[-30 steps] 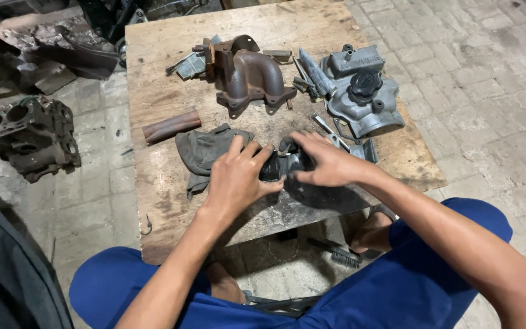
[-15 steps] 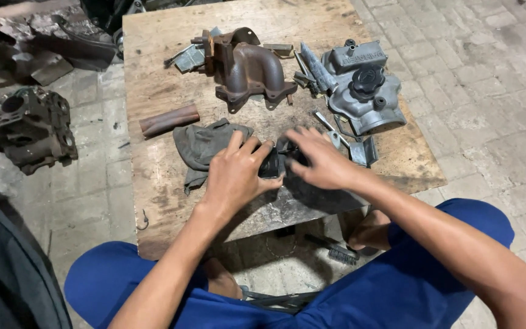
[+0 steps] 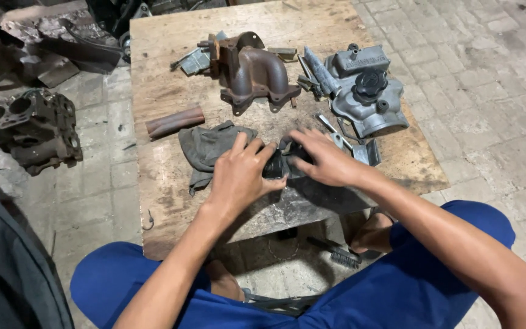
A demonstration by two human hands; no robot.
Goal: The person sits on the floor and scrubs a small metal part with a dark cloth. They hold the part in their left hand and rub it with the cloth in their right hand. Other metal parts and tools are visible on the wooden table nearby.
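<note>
Both hands, left hand [image 3: 241, 176] and right hand [image 3: 327, 161], grip pinching small black part [image 3: 281, 163] between them.

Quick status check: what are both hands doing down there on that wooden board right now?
Left hand and right hand both closed on a small dark part. Part sits at the board's near edge. Grey rag touching left hand; nothing blocking.

A low wooden desk [image 3: 165, 183] of worn, stained plywood carries the grip near its front edge. Around it runs a floor [image 3: 488, 91] of small grey paving blocks, dusty and oil-darkened, widest to the right of the grip. Left of the grip, on the floor, sits a dark engine block [image 3: 28, 128]. Beyond that, far left and up, lie grimy scrap metal sheets [image 3: 50, 52]. The light is even and soft, casting faint shadows.
</note>
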